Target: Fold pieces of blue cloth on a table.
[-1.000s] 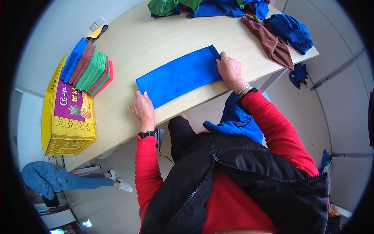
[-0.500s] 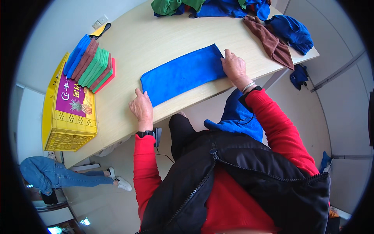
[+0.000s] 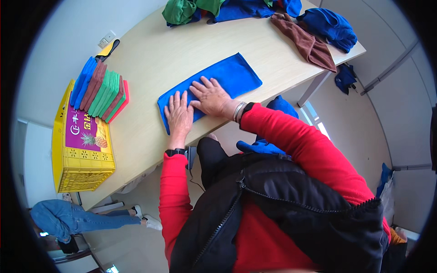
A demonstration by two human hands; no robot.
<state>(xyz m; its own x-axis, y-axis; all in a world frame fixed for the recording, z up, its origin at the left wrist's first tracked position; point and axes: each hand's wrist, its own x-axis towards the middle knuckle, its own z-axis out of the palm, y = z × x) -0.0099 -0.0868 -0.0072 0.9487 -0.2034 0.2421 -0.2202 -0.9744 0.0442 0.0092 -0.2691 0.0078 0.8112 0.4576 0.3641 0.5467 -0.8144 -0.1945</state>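
A blue cloth (image 3: 236, 75), folded into a long strip, lies flat on the pale wooden table (image 3: 150, 54) before me. My left hand (image 3: 180, 114) rests flat on its left end with the fingers stretched out. Close beside it, my right hand (image 3: 211, 96) presses on the cloth's left half, its fingers spread and the thumb near my left hand. Neither hand grips anything. Both palms hide part of the cloth's near side; its right half shows uncovered.
At the left, a row of folded blue, brown, green and red cloths (image 3: 102, 91) stands against a yellow crate (image 3: 84, 170). Crumpled blue and green cloths (image 3: 241, 10), a brown cloth (image 3: 307, 43) and a blue one (image 3: 330, 28) lie along the far side. A person (image 3: 86, 218) in denim is beyond the table.
My right hand has left the cloth's right end and moved left, onto its left half. My left hand went from holding the left edge to lying flat on the cloth.
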